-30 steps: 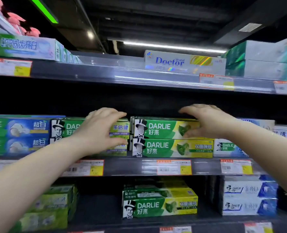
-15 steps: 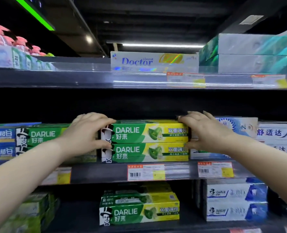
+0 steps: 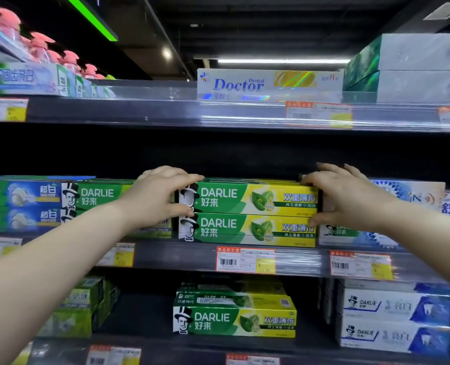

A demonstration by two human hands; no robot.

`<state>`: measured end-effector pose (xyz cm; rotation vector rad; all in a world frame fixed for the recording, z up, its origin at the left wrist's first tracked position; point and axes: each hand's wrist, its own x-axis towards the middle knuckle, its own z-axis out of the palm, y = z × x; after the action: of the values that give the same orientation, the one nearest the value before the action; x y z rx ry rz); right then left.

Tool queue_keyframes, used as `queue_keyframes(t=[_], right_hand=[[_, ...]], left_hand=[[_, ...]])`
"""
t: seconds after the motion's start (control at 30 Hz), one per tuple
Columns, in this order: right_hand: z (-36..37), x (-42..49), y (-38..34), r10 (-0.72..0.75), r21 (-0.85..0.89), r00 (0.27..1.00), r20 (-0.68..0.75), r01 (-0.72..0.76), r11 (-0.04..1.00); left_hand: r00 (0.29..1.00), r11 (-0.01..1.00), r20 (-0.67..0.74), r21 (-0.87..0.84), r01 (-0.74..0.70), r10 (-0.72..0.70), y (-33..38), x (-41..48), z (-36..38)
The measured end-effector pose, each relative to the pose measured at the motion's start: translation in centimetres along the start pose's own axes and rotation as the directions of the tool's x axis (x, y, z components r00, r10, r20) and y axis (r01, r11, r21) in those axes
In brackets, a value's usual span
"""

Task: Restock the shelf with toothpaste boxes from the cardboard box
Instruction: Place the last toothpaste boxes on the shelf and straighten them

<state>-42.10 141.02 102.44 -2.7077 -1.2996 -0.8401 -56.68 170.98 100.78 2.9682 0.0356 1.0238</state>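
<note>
Two green and yellow Darlie toothpaste boxes lie stacked on the middle shelf (image 3: 181,255); the upper box (image 3: 250,198) rests on the lower box (image 3: 250,229). My left hand (image 3: 155,196) grips the left end of the stack, thumb at the seam between the boxes and fingers over the top. At the right end, my right hand (image 3: 347,197) grips the stack the same way. No cardboard box is in view.
Green Darlie boxes (image 3: 97,197) and blue-green ones (image 3: 18,204) sit left of the stack; blue-white boxes (image 3: 408,196) sit right. A Doctor box (image 3: 268,84) lies on the shelf above. More Darlie boxes (image 3: 234,321) fill the lower shelf.
My hands have spread to the two ends of the stack and closed around it. The view has shifted so the stack sits more central and closer.
</note>
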Motion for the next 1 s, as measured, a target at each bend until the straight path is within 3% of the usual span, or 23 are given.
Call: queue_keyframes(t=[0.4,0.6,0.77,0.9,1.0], right_hand=[[0.0,-0.2,-0.3,0.022,-0.006,0.999,0.028,-0.022,1.0],[-0.4,-1.1,-0.7,0.018,0.001,1.0,0.014,-0.018,1.0],[-1.6,-3.5,-2.3,0.042,0.001,0.999,-0.007,-0.042,0.999],[-1.7,-7.2,-4.3,0.136,-0.021,0.991,-0.01,-0.136,0.99],[-1.1,-11.1,-5.7,0.225,-0.039,0.973,0.055,-0.223,0.974]], left_hand=[[0.996,0.994,0.039,0.074,0.076,-0.079,0.9,-0.5,0.0],[0.99,0.995,-0.098,-0.004,0.102,-0.102,1.8,-1.8,0.9],[0.958,0.997,-0.279,-0.01,-0.076,0.07,3.8,-3.4,1.3],[0.954,0.98,-0.25,-0.07,-0.188,0.165,5.9,-4.8,1.8],[0.965,0.943,-0.171,-0.233,-0.236,0.199,7.5,-6.1,2.8]])
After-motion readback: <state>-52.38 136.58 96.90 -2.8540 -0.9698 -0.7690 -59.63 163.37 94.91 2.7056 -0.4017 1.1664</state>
